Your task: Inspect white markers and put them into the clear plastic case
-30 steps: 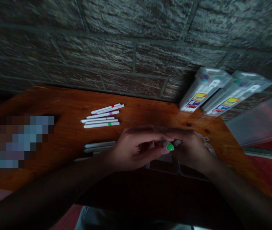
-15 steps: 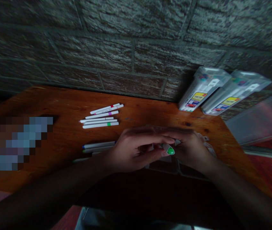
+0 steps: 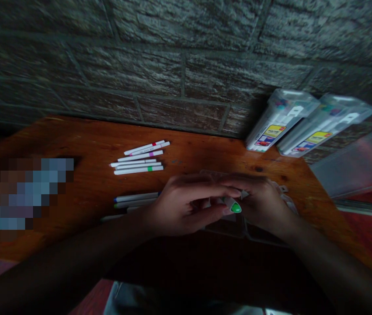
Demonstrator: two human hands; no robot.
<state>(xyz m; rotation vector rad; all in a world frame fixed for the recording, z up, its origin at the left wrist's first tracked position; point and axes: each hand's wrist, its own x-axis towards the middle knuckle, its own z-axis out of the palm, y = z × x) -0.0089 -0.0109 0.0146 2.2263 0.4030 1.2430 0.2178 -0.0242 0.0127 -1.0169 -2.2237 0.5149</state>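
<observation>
Since a second ago, the white marker with a green end [image 3: 234, 206] has been shifted slightly lower and to the right in the middle of the frame, with more of its pale barrel exposed; by this, it is judged, the marker is being adjusted between the hands and has not been released. It is pinched between thumb and fingers in the grip of the left hand [image 3: 177, 205], its green end pointed toward the camera. The left forearm is extended from the lower left corner, the wrist nearly straight. The right hand [image 3: 262, 199] is brought in from the lower right, its fingers bent toward the left fingertips (whether anything is held in its grip cannot be told). Beneath both hands, a clear plastic case [image 3: 245, 229] is partly seen on the orange-brown wooden surface [image 3: 84, 138]. White markers with coloured bands [image 3: 140, 159] are laid left of centre, and white markers with blue and green ends [image 3: 136, 199] are partly covered by the left hand. Two clear plastic cases with yellow labels [image 3: 269, 131] are stood at the upper right.
</observation>
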